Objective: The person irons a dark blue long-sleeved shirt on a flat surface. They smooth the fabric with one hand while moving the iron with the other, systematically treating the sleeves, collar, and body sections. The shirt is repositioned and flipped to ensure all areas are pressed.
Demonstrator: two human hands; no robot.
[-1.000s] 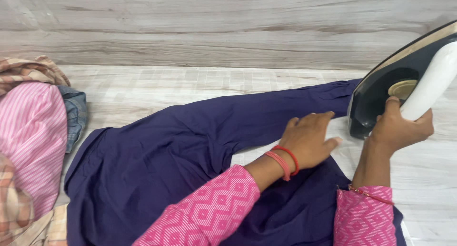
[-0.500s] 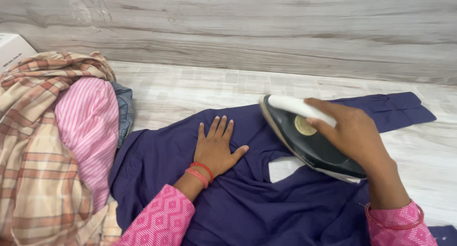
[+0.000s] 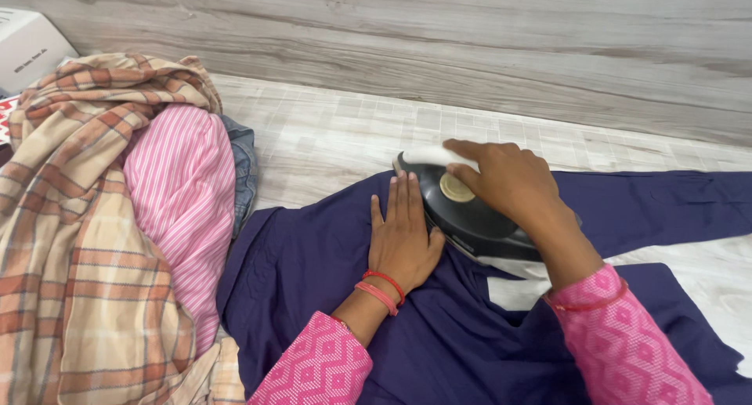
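Right hand point(image 3: 513, 187) was wrapped round the white handle of the black iron point(image 3: 462, 213), soleplate down on the navy garment point(image 3: 329, 264), w/ its nose at the upper edge of the cloth. Left hand point(image 3: 403, 236) lay flat, fingers spread, just left of the iron, pinning the fabric. Creases remained below the left hand & toward the pile of clothes point(image 3: 117, 217); sleeve right of the grip looked flatter. Pressing seemed partway.
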